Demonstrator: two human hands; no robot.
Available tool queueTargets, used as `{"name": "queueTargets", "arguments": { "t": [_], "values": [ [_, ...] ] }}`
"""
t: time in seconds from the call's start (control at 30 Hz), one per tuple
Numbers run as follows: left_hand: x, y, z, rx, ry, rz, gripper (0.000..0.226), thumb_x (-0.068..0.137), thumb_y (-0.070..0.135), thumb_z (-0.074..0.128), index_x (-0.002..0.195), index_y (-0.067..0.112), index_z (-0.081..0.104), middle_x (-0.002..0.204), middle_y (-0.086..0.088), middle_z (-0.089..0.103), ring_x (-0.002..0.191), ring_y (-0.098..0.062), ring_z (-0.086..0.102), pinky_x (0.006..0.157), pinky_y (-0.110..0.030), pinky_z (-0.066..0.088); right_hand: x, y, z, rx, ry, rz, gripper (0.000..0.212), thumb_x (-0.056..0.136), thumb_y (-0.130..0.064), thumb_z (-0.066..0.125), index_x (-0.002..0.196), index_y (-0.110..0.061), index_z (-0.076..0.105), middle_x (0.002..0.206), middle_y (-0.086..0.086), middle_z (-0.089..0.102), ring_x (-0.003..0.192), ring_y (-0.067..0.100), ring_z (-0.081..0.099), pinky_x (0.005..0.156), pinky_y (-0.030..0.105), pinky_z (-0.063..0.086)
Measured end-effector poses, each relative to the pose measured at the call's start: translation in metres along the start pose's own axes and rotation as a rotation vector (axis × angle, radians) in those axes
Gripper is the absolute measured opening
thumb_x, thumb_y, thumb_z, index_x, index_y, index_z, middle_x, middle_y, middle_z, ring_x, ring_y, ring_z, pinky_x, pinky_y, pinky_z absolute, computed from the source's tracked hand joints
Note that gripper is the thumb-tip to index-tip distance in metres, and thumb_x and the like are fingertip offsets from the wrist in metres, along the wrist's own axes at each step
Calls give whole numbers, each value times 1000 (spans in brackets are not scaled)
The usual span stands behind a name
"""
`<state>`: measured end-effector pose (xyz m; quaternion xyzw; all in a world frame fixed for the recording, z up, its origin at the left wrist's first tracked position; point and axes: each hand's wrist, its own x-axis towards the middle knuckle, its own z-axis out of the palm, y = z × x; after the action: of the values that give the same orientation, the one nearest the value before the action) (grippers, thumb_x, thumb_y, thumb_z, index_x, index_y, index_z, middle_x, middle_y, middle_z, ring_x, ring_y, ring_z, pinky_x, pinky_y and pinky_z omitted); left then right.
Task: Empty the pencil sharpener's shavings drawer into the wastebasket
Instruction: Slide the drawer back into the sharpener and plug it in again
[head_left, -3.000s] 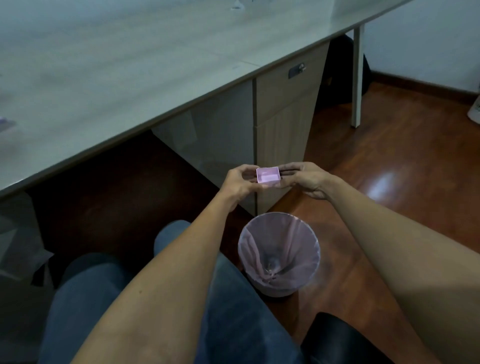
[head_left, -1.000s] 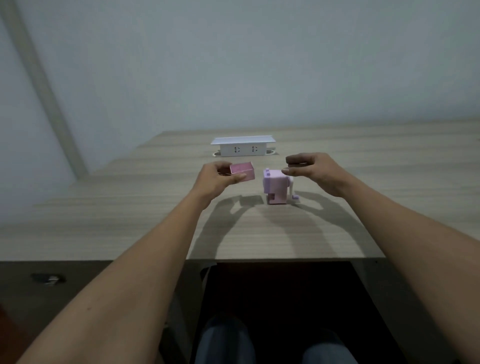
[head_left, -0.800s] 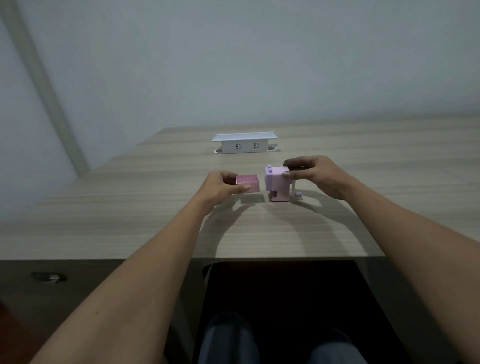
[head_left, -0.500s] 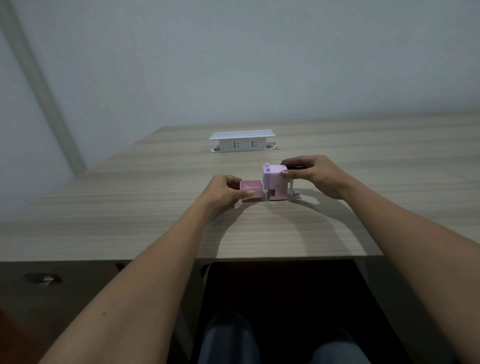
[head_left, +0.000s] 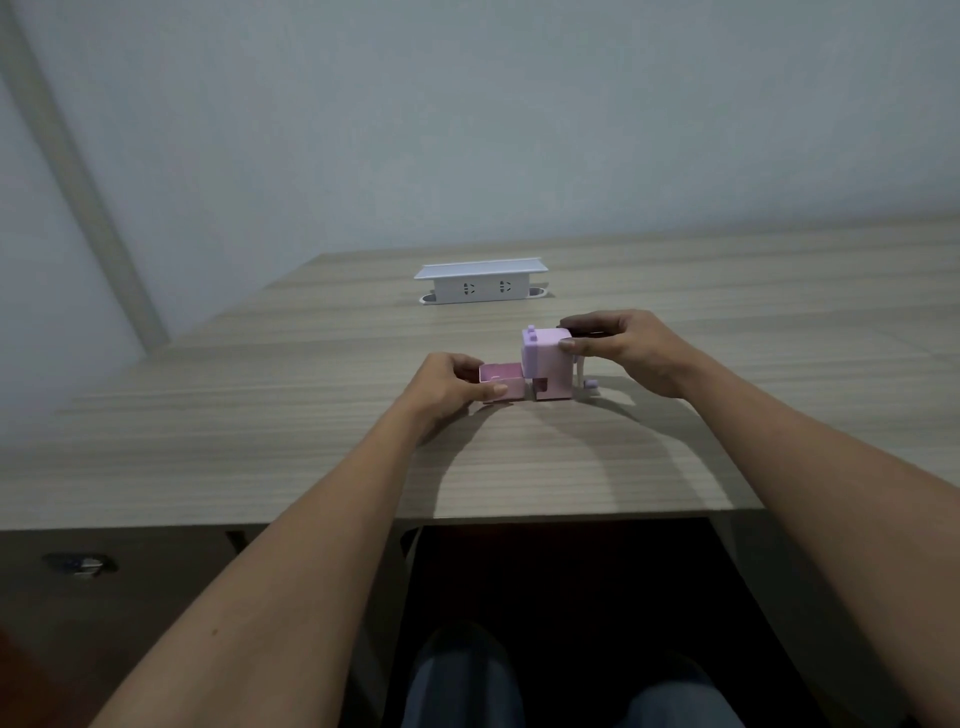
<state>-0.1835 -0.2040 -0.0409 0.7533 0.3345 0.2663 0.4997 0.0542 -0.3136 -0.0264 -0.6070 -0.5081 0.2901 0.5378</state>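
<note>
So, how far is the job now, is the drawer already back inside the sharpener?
Not yet. The pink drawer looks empty, so the tipping out seems done. The left hand holds it at the sharpener opening, mostly outside, while the right hand steadies the body on the desk. Left: slide it fully in. The wastebasket is not in view.

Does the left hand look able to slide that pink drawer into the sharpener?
Probably yes: the left hand holds the drawer at the sharpener, steadied by the right hand, with nothing between.
</note>
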Motion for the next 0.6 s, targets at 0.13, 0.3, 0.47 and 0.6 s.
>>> {"name": "queueTargets", "arguments": {
  "t": [0.13, 0.3, 0.47, 0.6],
  "values": [
    [1, 0, 2, -13, 1, -5, 38, 81, 2, 79, 117, -6, 69, 85, -5, 71, 57, -1, 65, 51, -9, 50, 0, 1, 0, 12, 8, -10, 48, 83, -9, 78, 129, -3, 66, 122, 6, 72, 103, 6, 67, 77, 5, 50],
    [4, -1, 9, -45, -20, -9, 42, 80, 4, 80, 119, -4, 68, 96, -8, 73, 71, -7, 68, 54, -8, 52, 1, 1, 2, 12, 8, -9, 47, 82, -10, 79, 127, -5, 68, 123, 4, 72, 109, 7, 66, 86, 11, 49],
    [9, -3, 20, -75, -39, 12, 44, 77, 5, 83, 118, -5, 68, 105, -16, 75, 65, -3, 73, 56, -10, 52, 1, 3, 4, 42, -1, -6, 47, 82, -9, 79, 127, -3, 67, 122, 5, 72, 108, 8, 66, 82, 10, 52],
    [13, 0, 28, -45, -60, 25, 44, 77, 11, 84, 118, 2, 69, 109, -12, 76, 85, -15, 72, 64, -15, 56, 2, 5, 6, 65, 19, -17, 50, 79, -10, 81, 127, -3, 68, 121, 4, 73, 113, 12, 67, 84, 13, 52]
  ]
}}
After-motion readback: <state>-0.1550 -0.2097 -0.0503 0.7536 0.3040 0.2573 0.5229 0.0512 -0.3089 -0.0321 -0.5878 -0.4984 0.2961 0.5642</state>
